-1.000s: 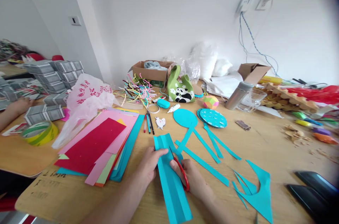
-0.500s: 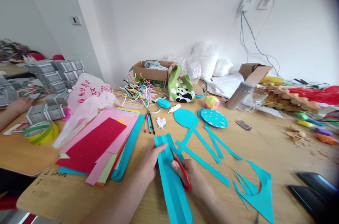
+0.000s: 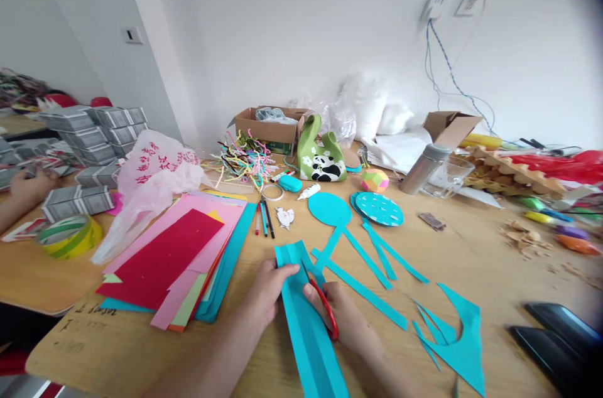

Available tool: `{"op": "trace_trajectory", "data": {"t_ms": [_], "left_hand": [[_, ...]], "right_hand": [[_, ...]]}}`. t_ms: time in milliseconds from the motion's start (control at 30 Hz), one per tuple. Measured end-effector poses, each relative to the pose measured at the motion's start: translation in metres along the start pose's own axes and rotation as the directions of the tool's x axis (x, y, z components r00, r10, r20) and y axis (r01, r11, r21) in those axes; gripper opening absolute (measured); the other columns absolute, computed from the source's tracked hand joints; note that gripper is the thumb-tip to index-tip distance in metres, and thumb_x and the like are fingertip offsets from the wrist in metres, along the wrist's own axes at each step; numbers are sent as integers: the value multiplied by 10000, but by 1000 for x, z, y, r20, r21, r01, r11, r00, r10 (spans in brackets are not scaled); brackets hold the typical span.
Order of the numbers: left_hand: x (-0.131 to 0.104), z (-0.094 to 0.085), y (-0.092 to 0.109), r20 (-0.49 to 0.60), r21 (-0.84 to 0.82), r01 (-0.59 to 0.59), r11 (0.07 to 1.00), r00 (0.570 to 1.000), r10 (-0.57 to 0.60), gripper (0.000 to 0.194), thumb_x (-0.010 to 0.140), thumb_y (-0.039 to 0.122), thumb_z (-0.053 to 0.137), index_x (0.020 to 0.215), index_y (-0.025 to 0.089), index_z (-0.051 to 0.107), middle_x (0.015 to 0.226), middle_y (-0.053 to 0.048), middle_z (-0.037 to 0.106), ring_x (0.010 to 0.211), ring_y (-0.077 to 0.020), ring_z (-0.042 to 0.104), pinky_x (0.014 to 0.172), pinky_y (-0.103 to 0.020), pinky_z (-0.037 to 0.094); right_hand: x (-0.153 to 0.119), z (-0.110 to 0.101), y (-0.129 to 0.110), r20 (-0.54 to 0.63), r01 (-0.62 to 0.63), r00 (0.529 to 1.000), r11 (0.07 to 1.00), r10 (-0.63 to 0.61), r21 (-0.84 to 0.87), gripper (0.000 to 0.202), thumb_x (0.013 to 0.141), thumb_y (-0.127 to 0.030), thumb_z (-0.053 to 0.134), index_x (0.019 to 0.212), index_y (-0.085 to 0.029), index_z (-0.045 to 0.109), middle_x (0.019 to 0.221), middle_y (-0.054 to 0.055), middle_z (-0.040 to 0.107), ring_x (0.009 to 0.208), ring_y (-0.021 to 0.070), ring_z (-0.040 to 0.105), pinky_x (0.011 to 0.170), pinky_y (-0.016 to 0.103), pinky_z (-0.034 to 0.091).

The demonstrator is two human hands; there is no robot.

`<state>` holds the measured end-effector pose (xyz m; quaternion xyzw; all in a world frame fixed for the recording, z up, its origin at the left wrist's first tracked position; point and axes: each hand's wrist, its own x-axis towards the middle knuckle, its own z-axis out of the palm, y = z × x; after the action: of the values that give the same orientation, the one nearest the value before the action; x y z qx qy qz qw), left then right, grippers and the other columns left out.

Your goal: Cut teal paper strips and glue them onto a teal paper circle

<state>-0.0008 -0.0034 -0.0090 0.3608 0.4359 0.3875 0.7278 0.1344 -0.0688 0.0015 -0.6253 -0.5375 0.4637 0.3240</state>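
A long creased sheet of turquoise paper (image 3: 308,329) lies lengthwise in front of me, its near end running out of view. My left hand (image 3: 271,288) pinches its left edge, thumb on top. In my right hand (image 3: 346,316) are red-handled scissors (image 3: 330,313), their blades at the sheet's far right part. The lower blade is hidden by the paper. Just beyond lie a turquoise paper disc (image 3: 330,208) and several cut turquoise strips (image 3: 367,291). A patterned turquoise disc (image 3: 379,208) rests to the right of the plain one.
Coloured paper sheets (image 3: 174,247) are stacked on the left, near a plastic bag (image 3: 155,166) and a tape roll (image 3: 70,236). Turquoise offcuts (image 3: 464,348) and dark phone-like objects (image 3: 541,354) lie right. Behind stand a panda bag (image 3: 323,156) and a metal flask (image 3: 425,169). Another person's hand (image 3: 35,184) is far left.
The scissors and my right hand stay near the same spot, with the blades showing slightly more over the paper. My left thumb has shifted slightly down. The other person's hand has moved a little.
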Motion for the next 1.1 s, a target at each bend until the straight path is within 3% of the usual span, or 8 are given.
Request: {"op": "trace_trajectory", "data": {"t_ms": [233, 467, 667, 867, 1100], "left_hand": [[0, -1, 1, -10, 16, -11, 1000, 1000, 11, 248, 576, 269, 763, 766, 115, 724, 782, -118, 743, 775, -295, 684, 693, -360, 519], [-2, 0, -1, 16, 54, 10, 999, 1000, -11, 237, 598, 280, 747, 770, 119, 727, 801, -125, 745, 760, -292, 684, 680, -362, 521], [-3, 1, 0, 59, 25, 7, 1000, 998, -9, 262, 610, 293, 760, 804, 119, 734, 852, -133, 750, 820, -311, 692, 722, -373, 530], [0, -1, 6, 29, -57, -13, 998, 999, 15, 366, 607, 331, 786, 905, 126, 732, 909, -132, 750, 856, -311, 697, 779, -393, 535], [0, -1, 5, 23, -2, 8, 1000, 1000, -8, 278, 591, 259, 760, 829, 119, 727, 842, -116, 755, 813, -291, 700, 734, -358, 534]], "right_hand": [[1, -1, 2, -29, -24, 999, 998, 22, -66, 571, 722, -671, 592, 524, -231, 286, 487, -58, 252, 460, 77, 236, 391, 228, 158], [2, -2, -1, 0, 28, 1000, 999, -28, -16, 559, 748, -694, 538, 537, -226, 317, 471, -60, 283, 443, 72, 241, 380, 225, 164], [5, -2, 2, -47, -20, 999, 998, 17, -52, 600, 700, -709, 589, 509, -232, 280, 476, -63, 242, 448, 67, 209, 391, 231, 141], [2, -1, 0, 62, -16, 998, 999, 13, 47, 581, 739, -729, 525, 517, -234, 317, 450, -51, 295, 408, 76, 248, 374, 230, 176], [1, -2, -1, 24, 30, 999, 999, -30, 24, 570, 756, -689, 545, 523, -232, 294, 481, -54, 265, 434, 73, 227, 375, 234, 144]]}}
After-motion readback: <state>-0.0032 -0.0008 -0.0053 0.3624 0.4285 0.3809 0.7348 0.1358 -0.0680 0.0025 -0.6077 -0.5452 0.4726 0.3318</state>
